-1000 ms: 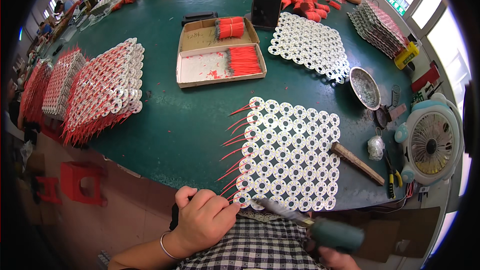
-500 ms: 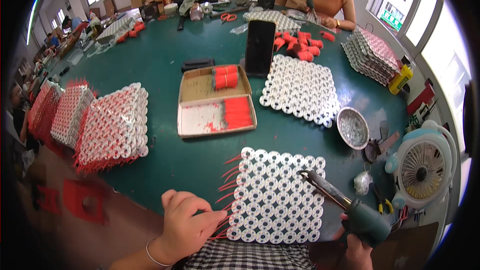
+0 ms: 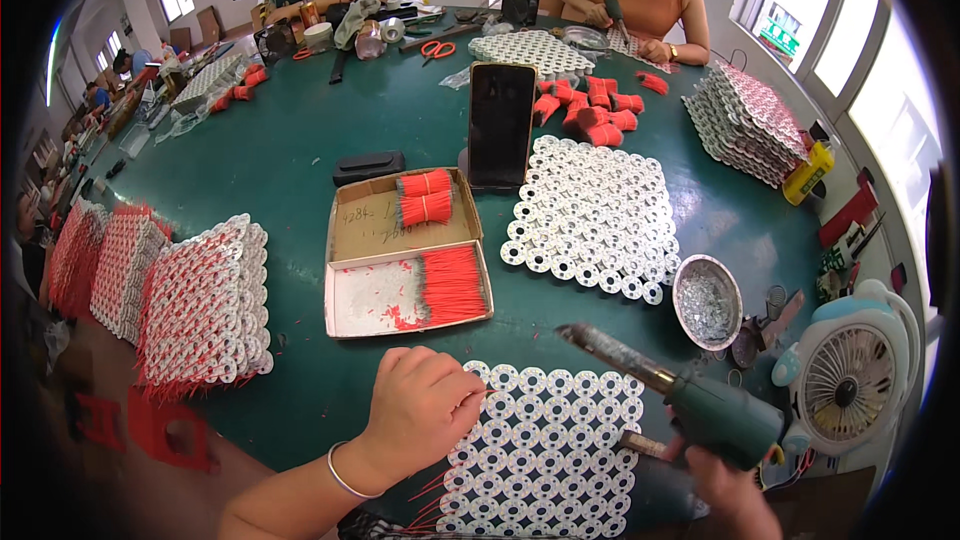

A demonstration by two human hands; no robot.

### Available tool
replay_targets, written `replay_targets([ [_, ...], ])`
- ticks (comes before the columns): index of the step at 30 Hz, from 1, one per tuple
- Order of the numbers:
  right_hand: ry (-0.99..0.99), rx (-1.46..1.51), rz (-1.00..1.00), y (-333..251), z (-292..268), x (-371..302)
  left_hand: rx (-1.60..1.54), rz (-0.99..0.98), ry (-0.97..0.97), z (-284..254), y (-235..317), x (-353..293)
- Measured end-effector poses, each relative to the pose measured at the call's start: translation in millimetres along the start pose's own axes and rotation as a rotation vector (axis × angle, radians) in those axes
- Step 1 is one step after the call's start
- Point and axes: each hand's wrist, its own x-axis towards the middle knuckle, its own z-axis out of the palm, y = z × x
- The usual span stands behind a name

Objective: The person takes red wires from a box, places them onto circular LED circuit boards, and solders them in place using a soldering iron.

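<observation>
A panel of joined round white circuit boards (image 3: 545, 461) lies on the table in front of me. Thin red wires (image 3: 428, 510) stick out along its lower left edge. My left hand (image 3: 425, 405) is over the panel's upper left corner, thumb and fingertips pinched on a short red wire. Below the handle of a green soldering gun (image 3: 725, 418), my right hand (image 3: 722, 488) grips it. The gun's dark metal tip points up and left, raised above the panel's upper edge. A short brownish piece by the right fingers overlaps the panel's right edge; I cannot tell what it is.
Beyond the panel sits an open cardboard box (image 3: 335, 315) with red wire bundles. A phone (image 3: 502, 125) stands upright behind another panel (image 3: 590, 215). Right are a metal bowl (image 3: 707, 302) and a fan (image 3: 850, 380); stacked panels (image 3: 205, 305) stand left. Two people work across the table.
My left hand has moved up along the panel to its upper left corner. The soldering gun has shifted left, its tip now beyond the panel's top edge. The view has tilted slightly.
</observation>
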Motion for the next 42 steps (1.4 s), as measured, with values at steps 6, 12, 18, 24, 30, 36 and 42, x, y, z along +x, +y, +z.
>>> replay_targets([
  [6,0.068,0.416,0.347,44,36,-17,0.038,-0.03,-0.006,18,-10,1],
  [12,-0.003,0.09,0.167,48,38,-19,0.161,0.033,0.016,32,-14,-2],
  [18,0.024,-0.037,0.197,41,52,-12,0.13,-0.015,0.033,37,-16,-3],
  [24,0.113,-0.075,0.047,44,57,-14,0.085,-0.051,0.045,38,-15,-1],
  [30,0.024,-0.005,0.172,37,53,-10,0.132,-0.022,0.027,38,-17,-1],
  [36,0.021,-0.031,0.124,35,55,-9,0.123,-0.02,0.036,38,-17,-2],
  [42,0.025,-0.04,0.135,35,56,-10,0.127,-0.003,0.03,38,-17,-1],
])
